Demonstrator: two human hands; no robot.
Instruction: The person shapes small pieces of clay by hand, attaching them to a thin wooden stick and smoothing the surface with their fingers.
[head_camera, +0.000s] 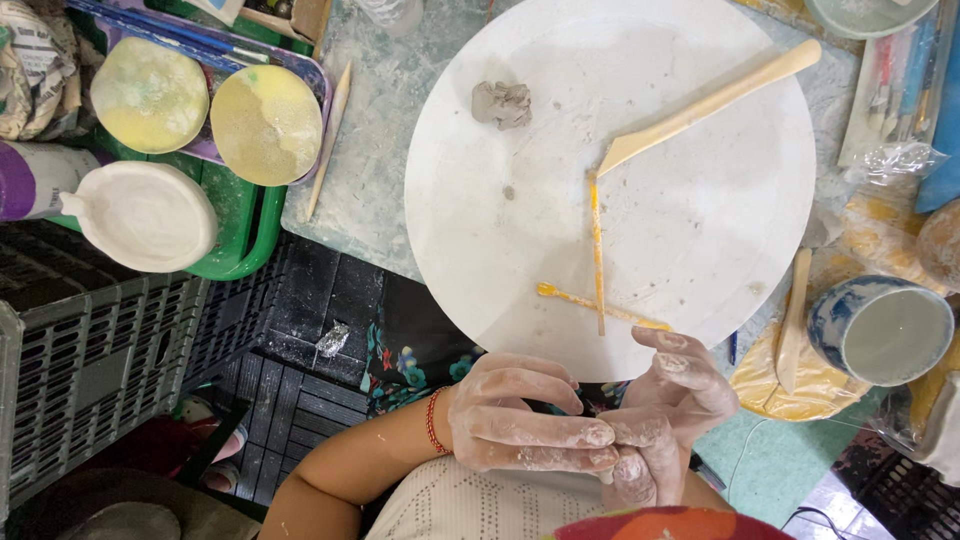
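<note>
Both clay-coated hands, left hand (520, 425) and right hand (665, 420), close together pinching a barely visible clay bit, while the clay lump (502, 103) sits unused on the round board (700, 220).

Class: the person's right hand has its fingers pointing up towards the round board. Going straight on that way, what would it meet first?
Probably the yellow stick tool lying at the near edge of the round board, just beyond the right hand; height above the board is unclear.

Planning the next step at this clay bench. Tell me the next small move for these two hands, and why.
Probably keep pinching the small bit of clay between the fingertips, then reach up to the round white board. Both clay-smeared hands, left hand and right hand, meet below the board's edge, and what they pinch is mostly hidden. The grey clay lump and wooden modelling tool lie untouched on the board.
</note>
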